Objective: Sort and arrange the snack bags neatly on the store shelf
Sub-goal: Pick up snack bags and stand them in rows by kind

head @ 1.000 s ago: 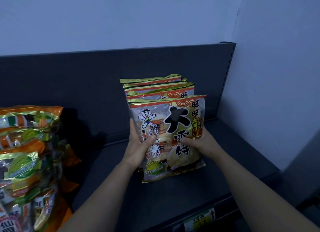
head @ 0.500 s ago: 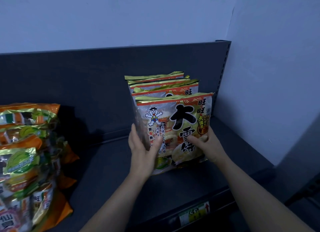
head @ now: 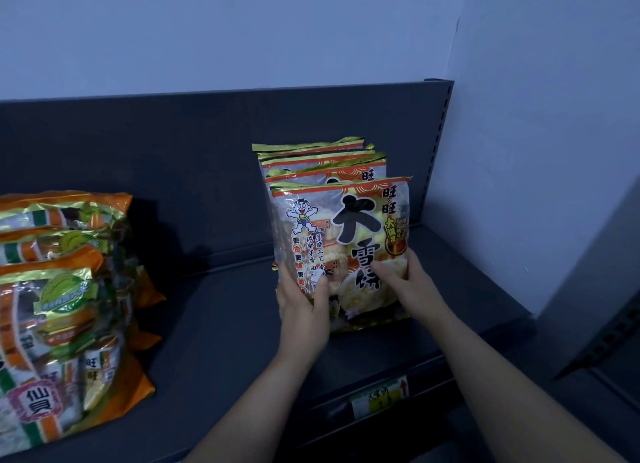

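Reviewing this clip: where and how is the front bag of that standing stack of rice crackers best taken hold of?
Probably by its lower side edges, coming from the front. The front bag stands upright, face out, with more bags pressed behind it, so only its face and sides are free. The left hand and right hand already grip there, thumbs on its face.

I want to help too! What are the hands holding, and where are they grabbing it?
Both hands hold the front snack bag of the standing row: the left hand at its lower left edge, the right hand at its lower right.
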The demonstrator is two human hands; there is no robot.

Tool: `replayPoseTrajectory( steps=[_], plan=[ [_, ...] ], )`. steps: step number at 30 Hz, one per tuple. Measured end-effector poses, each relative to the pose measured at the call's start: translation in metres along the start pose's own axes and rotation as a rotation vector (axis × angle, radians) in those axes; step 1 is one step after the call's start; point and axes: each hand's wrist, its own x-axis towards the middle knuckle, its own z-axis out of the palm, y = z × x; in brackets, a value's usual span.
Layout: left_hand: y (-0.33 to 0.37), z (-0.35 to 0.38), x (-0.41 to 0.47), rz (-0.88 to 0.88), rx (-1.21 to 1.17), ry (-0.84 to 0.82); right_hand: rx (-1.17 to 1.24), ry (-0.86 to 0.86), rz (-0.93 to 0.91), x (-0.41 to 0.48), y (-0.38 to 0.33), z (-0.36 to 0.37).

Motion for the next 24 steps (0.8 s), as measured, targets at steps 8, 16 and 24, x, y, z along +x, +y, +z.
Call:
replayPoseTrajectory(
  steps=[8, 16, 24],
  plan=[
    [0.009, -0.026, -0.007, 0.136, 0.309, 0.153, -0.313, 0.316, -0.241, -0.024, -0.019, -0.002],
    [0.023, -0.064, -0.026, 0.259, 0.526, 0.216, -0.522, 0.403, -0.499, -0.054, -0.046, 0.027],
    [0.006, -0.16, -0.065, 0.292, 0.551, 0.266, -0.563, 0.297, -0.58, -0.098, -0.085, 0.123]
  ],
)
